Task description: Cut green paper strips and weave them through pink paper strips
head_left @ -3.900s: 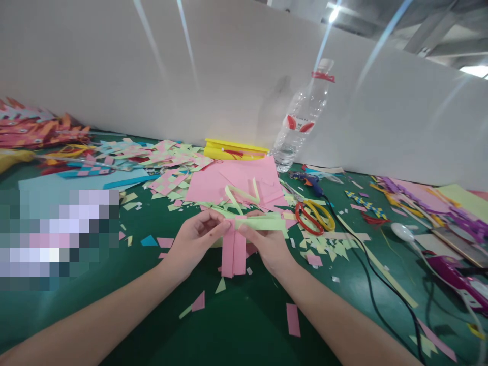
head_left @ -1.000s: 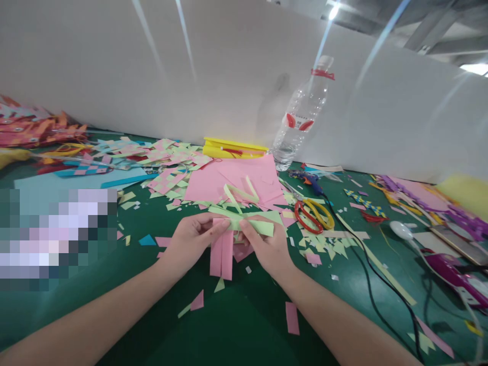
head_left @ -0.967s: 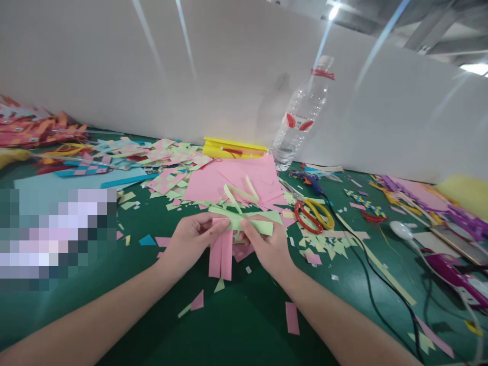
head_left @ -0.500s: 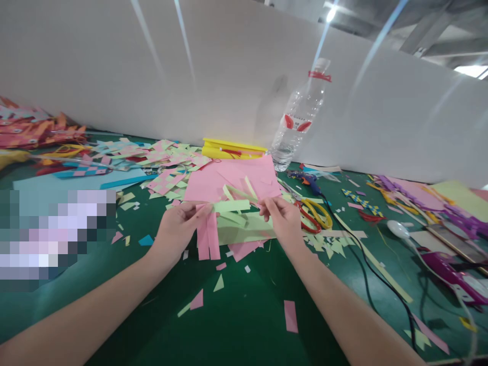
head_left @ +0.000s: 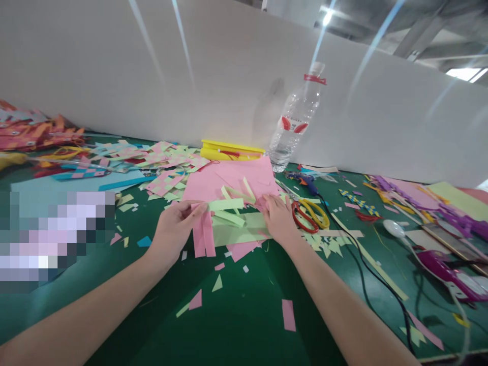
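My left hand point(head_left: 178, 219) is closed, pinching pink paper strips point(head_left: 204, 236) that hang down and a light green paper strip point(head_left: 225, 204) that sticks out to the right. My right hand point(head_left: 277, 216) rests at the near right edge of a pink paper sheet point(head_left: 229, 175), fingers stretched out onto it. Loose green strips point(head_left: 249, 190) lie on this sheet. Between my hands is a larger light green paper piece point(head_left: 240, 231). Scissors with red and yellow handles point(head_left: 305, 217) lie just right of my right hand.
A plastic bottle point(head_left: 293, 122) stands against the white partition point(head_left: 152, 76). Behind the scissors lies a blue glue gun point(head_left: 305, 180), its black cable point(head_left: 354, 244) running along the right. Woven paper pieces point(head_left: 165, 157) pile up at left. Paper scraps point(head_left: 288, 315) dot the green table point(head_left: 244, 325).
My right hand has moved slightly forward and down onto the pink sheet, its fingers extending. My left hand keeps its hold on the paper strips. The view has shifted slightly.
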The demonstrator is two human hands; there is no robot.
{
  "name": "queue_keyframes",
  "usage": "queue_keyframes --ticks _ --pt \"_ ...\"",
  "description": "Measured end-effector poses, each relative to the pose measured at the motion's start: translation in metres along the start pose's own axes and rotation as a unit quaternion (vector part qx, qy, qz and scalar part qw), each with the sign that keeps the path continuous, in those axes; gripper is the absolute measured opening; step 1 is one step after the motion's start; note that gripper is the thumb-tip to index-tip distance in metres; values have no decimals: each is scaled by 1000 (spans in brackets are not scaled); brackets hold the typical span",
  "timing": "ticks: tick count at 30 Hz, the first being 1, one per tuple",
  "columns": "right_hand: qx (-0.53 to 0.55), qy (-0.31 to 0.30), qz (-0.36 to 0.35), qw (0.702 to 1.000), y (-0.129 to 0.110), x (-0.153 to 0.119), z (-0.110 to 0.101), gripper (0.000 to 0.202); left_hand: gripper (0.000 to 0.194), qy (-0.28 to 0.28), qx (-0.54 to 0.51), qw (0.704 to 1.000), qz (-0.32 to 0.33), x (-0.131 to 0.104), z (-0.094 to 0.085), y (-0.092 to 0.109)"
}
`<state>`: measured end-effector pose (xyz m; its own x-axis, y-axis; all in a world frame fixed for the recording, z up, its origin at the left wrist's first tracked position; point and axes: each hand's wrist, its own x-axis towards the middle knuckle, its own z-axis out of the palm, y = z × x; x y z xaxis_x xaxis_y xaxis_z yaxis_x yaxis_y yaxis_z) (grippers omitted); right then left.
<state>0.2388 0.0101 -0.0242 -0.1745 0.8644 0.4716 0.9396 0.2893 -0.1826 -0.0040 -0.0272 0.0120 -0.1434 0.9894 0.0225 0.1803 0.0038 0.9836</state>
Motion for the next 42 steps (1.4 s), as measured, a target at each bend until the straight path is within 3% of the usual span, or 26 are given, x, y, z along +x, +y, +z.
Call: queue_keyframes --ticks 5,10,16,26,34,42 --pt "24 17 2 1000 -3 2 -5 28 33 1 -9 1000 -6 1 -1 -1" --pt "-22 41 36 998 -4 1 -4 36 32 -3 -14 1000 -11 1 0 2" --pt "-78 -12 66 995 -3 -2 0 44 32 -5 -5 1000 -2 1 0 -1" --pt "10 20 38 999 -7 0 -5 21 34 -6 -3 1000 -8 1 1 -1" --pt "192 125 56 972 -11 5 -15 31 32 2 -8 1000 -2 1 2 0" --pt "393 108 111 906 -22 3 -27 37 32 -9 -10 1000 3 0 2 -1"
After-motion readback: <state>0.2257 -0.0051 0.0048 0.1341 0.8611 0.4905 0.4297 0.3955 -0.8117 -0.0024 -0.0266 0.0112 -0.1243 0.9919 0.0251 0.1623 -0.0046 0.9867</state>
